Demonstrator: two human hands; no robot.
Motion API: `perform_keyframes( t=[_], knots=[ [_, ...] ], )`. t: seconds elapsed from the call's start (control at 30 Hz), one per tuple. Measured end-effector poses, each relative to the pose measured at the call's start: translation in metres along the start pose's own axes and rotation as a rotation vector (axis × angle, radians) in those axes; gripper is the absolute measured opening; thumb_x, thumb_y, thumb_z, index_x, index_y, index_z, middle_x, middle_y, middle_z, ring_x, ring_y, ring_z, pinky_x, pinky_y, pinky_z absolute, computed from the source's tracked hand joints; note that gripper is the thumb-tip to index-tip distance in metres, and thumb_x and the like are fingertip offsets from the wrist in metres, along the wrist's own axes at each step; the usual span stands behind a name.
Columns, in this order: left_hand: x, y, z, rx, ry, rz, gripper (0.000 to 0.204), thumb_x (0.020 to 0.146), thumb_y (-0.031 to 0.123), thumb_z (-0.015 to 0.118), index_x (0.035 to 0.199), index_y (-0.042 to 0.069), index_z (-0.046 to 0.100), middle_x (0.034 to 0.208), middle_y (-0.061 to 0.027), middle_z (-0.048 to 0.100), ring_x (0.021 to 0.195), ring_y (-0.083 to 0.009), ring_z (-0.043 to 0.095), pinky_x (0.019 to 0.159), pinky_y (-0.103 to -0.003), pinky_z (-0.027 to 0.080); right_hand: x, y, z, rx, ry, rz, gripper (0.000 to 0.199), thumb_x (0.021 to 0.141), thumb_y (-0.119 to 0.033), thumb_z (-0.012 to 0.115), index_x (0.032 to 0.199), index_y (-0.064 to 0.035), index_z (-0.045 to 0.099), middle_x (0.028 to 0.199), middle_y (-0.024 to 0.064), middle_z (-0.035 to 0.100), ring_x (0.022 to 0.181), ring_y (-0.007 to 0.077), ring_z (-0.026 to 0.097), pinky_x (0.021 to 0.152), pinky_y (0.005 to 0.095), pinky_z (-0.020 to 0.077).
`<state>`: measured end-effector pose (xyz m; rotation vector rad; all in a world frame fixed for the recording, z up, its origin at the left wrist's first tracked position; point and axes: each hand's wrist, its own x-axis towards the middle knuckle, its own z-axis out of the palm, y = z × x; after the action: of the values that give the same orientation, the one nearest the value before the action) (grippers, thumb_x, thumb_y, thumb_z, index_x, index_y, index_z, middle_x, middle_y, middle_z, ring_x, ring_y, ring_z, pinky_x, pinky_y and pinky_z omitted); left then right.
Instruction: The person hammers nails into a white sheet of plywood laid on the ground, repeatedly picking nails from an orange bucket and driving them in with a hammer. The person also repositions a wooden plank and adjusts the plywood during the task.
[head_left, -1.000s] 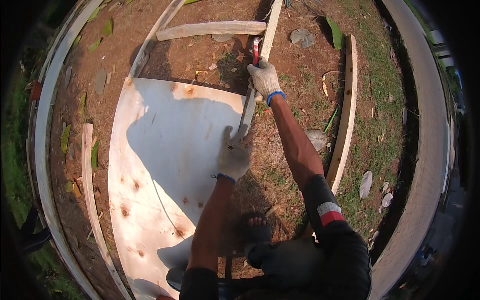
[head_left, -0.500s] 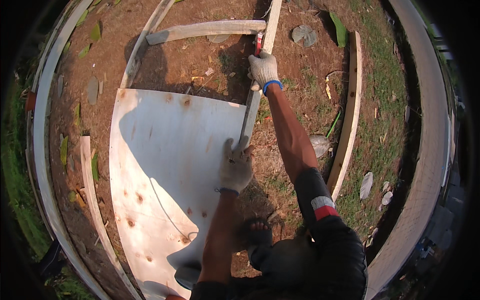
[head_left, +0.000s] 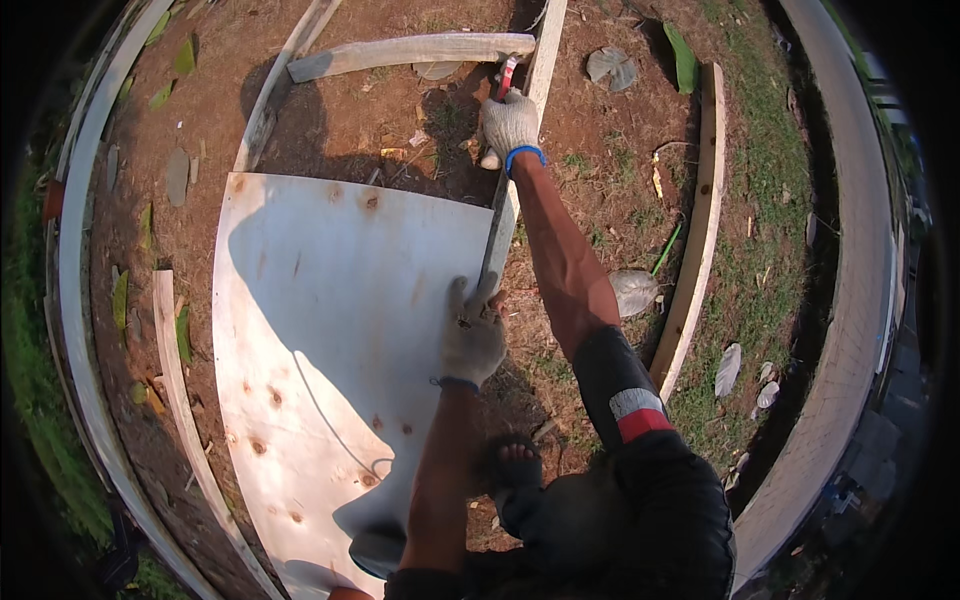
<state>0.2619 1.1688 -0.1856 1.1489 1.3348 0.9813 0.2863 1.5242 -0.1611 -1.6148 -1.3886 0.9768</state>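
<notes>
A pale plywood sheet (head_left: 300, 250) with brown knots lies before me, its right edge along a long timber beam (head_left: 502, 225). My left hand (head_left: 474, 345), in a pale knitted glove, rests with fingers apart on the sheet's right edge and the beam. One fingertip on it looks bare, and a small dark spot shows on the glove. Farther up the beam, my right hand (head_left: 511, 125), gloved with a blue cuff, is closed around a red hand tool (head_left: 507, 75) with a pale end. The glove hides most of the tool, so its kind is unclear.
A short crosspiece (head_left: 415, 55) joins the beam to another timber (head_left: 262, 115) at the far side. Loose timber lengths lie at right (head_left: 697, 220) and left (head_left: 180, 390). Dry leaves (head_left: 612, 67) dot the soil and grass. My foot (head_left: 517, 465) stands beside the sheet.
My right hand has shifted slightly left and down along the beam with the red tool, which now tilts more. My left hand stays in place on the sheet's edge.
</notes>
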Motion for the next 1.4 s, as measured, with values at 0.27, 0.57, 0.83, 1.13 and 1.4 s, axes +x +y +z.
perform_keyframes(
  t=[0.27,0.57,0.83,1.13,1.4],
  knots=[
    [0.010,0.042,-0.026,1.360,-0.326,0.062,0.038,0.112,0.029,0.038,0.145,0.014,0.048,0.157,-0.0079,0.052,0.142,-0.0215,0.044,0.119,-0.038,0.034,-0.012,-0.016,0.004,-0.054,0.022,0.046,0.021,0.089,-0.014,0.063,0.101,0.0024,0.067,0.081,0.0204,0.070,0.076,0.0356,0.071,0.068,0.0435,0.0548],
    [0.009,0.035,-0.025,1.146,-0.195,0.026,0.038,0.111,0.030,0.040,0.146,0.016,0.047,0.158,-0.0080,0.050,0.141,-0.0229,0.045,0.117,-0.037,0.035,0.000,0.015,0.019,-0.075,0.089,-0.118,0.016,0.088,-0.014,0.066,0.093,0.0012,0.065,0.068,0.0120,0.064,0.060,0.0245,0.067,0.056,0.0392,0.0512],
    [0.006,0.029,-0.023,0.703,-0.125,-0.030,0.038,0.111,0.030,0.041,0.146,0.017,0.046,0.158,-0.0089,0.050,0.141,-0.0248,0.044,0.116,-0.039,0.033,-0.007,0.000,-0.006,0.005,-0.073,0.055,0.018,0.093,-0.017,0.067,0.093,0.0003,0.063,0.068,0.0060,0.061,0.058,0.0176,0.064,0.052,0.0355,0.0528],
    [0.004,0.000,-0.004,-1.097,0.269,-0.331,0.034,0.110,0.032,0.046,0.143,0.022,0.047,0.155,-0.0127,0.053,0.138,-0.0298,0.045,0.111,-0.038,0.035,-0.066,-0.031,-0.059,0.300,-0.279,0.288,0.023,0.100,-0.018,0.070,0.111,0.0022,0.065,0.071,0.0014,0.060,0.053,0.0108,0.057,0.047,0.0273,0.0463],
    [0.017,0.066,-0.019,-1.594,0.461,-0.670,0.037,0.107,0.039,0.051,0.142,0.027,0.053,0.157,-0.0061,0.050,0.144,-0.0293,0.040,0.117,-0.042,0.030,-0.202,0.059,-0.144,0.093,0.019,0.088,0.026,0.103,-0.012,0.063,0.128,-0.0072,0.056,0.082,-0.0018,0.055,0.061,0.0066,0.055,0.052,0.0262,0.0474]
  ],
)
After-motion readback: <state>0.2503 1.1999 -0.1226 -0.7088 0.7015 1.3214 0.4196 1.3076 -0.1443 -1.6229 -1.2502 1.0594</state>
